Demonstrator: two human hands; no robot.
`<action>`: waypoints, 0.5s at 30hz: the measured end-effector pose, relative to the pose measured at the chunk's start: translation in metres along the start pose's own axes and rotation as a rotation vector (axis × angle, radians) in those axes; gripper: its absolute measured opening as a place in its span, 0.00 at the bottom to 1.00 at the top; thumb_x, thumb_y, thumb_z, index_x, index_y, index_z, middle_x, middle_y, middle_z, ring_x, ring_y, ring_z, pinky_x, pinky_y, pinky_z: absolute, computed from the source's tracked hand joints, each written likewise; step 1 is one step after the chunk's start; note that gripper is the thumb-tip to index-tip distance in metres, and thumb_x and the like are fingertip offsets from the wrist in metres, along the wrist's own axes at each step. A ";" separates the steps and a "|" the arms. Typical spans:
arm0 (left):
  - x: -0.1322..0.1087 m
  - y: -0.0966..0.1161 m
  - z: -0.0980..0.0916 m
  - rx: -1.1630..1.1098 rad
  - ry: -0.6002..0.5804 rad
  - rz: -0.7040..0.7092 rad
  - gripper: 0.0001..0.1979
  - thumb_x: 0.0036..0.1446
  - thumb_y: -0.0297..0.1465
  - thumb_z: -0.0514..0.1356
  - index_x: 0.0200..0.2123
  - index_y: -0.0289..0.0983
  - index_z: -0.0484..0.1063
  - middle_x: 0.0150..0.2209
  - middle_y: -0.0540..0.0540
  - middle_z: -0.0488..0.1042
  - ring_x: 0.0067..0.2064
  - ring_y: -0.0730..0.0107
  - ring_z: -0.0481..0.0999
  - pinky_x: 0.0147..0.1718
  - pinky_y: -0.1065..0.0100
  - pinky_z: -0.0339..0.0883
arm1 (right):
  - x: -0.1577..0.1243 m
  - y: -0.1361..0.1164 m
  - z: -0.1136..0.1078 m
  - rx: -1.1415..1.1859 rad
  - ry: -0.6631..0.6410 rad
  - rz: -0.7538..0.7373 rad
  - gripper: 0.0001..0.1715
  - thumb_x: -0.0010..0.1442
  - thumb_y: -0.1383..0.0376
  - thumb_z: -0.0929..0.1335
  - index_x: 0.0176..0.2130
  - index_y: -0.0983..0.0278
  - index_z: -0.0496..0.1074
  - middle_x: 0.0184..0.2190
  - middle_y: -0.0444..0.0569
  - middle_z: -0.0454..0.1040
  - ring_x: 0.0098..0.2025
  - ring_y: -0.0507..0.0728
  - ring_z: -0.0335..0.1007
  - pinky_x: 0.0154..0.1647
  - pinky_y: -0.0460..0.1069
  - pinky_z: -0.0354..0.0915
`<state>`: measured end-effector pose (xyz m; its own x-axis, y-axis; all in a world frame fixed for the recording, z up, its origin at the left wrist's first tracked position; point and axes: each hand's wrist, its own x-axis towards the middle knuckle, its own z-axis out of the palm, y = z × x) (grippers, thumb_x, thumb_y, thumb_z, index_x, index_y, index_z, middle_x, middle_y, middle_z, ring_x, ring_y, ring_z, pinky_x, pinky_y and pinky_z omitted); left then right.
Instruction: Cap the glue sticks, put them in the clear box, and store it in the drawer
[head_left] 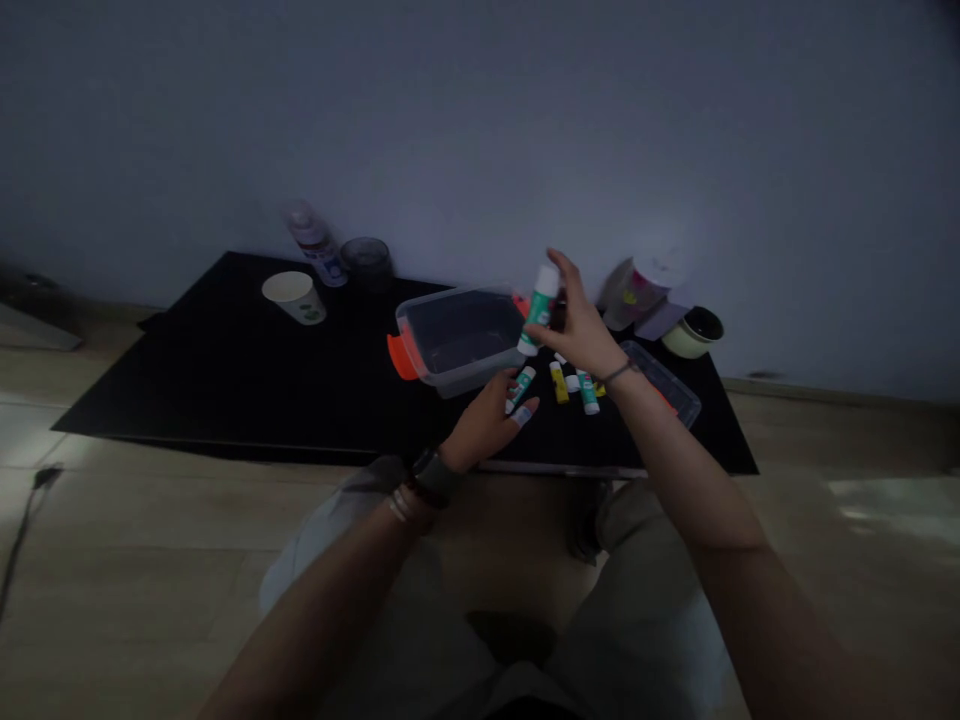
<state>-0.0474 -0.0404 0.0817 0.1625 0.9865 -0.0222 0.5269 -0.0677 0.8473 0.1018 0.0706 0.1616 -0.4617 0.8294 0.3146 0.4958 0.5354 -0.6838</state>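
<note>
A large green-and-white glue stick (538, 312) is pinched upright, slightly tilted, in my right hand (581, 325), raised above the table beside the clear plastic box (457, 382). Lower down, near the box's front right corner, my left hand (486, 422) has its fingers and thumb around a smaller green glue stick (522, 386). Several sticks lie to the right, among them a yellow one (559, 383) and another green glue stick (588, 393). My right wrist partly hides that group.
On the black table (225, 385) stand a paper cup (295, 299), a spray bottle (319, 245) and a dark jar (367, 264) at left. To the right are a clear lid (679, 392), a white-lidded cup (637, 290) and a pale bowl (690, 338). A wall rises behind.
</note>
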 end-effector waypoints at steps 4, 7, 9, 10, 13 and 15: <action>-0.004 -0.003 0.007 -0.359 -0.178 0.089 0.30 0.62 0.44 0.59 0.61 0.34 0.58 0.56 0.36 0.70 0.53 0.61 0.73 0.49 0.62 0.68 | -0.072 0.014 -0.003 0.214 0.004 0.200 0.32 0.56 0.56 0.72 0.57 0.58 0.62 0.37 0.44 0.71 0.33 0.53 0.69 0.33 0.48 0.68; -0.013 -0.001 0.014 -0.429 -0.340 0.014 0.25 0.64 0.49 0.55 0.51 0.35 0.66 0.40 0.43 0.74 0.40 0.66 0.74 0.42 0.64 0.68 | -0.106 0.020 0.009 0.225 -0.027 0.291 0.21 0.58 0.52 0.71 0.46 0.59 0.65 0.29 0.40 0.68 0.27 0.52 0.65 0.27 0.47 0.62; -0.020 0.002 0.018 -0.424 -0.396 -0.049 0.25 0.64 0.52 0.52 0.46 0.35 0.68 0.33 0.47 0.71 0.34 0.69 0.71 0.37 0.66 0.66 | -0.118 0.021 0.012 0.166 -0.037 0.287 0.17 0.60 0.50 0.69 0.40 0.59 0.66 0.26 0.39 0.66 0.26 0.52 0.62 0.28 0.47 0.59; -0.023 0.003 0.020 -0.416 -0.406 -0.064 0.25 0.64 0.53 0.52 0.43 0.35 0.68 0.31 0.49 0.70 0.33 0.70 0.68 0.35 0.67 0.65 | -0.122 0.021 0.012 0.143 -0.053 0.273 0.17 0.62 0.50 0.68 0.37 0.60 0.66 0.25 0.40 0.65 0.27 0.52 0.62 0.28 0.47 0.59; -0.030 0.011 0.023 -0.412 -0.434 -0.084 0.27 0.63 0.55 0.52 0.37 0.35 0.68 0.30 0.50 0.67 0.31 0.72 0.64 0.31 0.69 0.61 | -0.129 0.020 0.010 0.072 -0.086 0.251 0.17 0.65 0.50 0.66 0.34 0.60 0.69 0.27 0.42 0.68 0.31 0.53 0.67 0.32 0.48 0.63; -0.034 0.016 0.020 -0.447 -0.481 -0.107 0.28 0.62 0.56 0.52 0.36 0.35 0.68 0.29 0.50 0.66 0.30 0.73 0.63 0.30 0.69 0.60 | -0.133 0.020 0.002 0.023 -0.066 0.263 0.16 0.66 0.52 0.67 0.38 0.61 0.73 0.33 0.44 0.73 0.36 0.54 0.71 0.36 0.49 0.68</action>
<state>-0.0277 -0.0775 0.0856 0.5373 0.8006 -0.2654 0.1811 0.1978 0.9634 0.1719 -0.0297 0.1048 -0.3665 0.9268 0.0816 0.5887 0.2989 -0.7510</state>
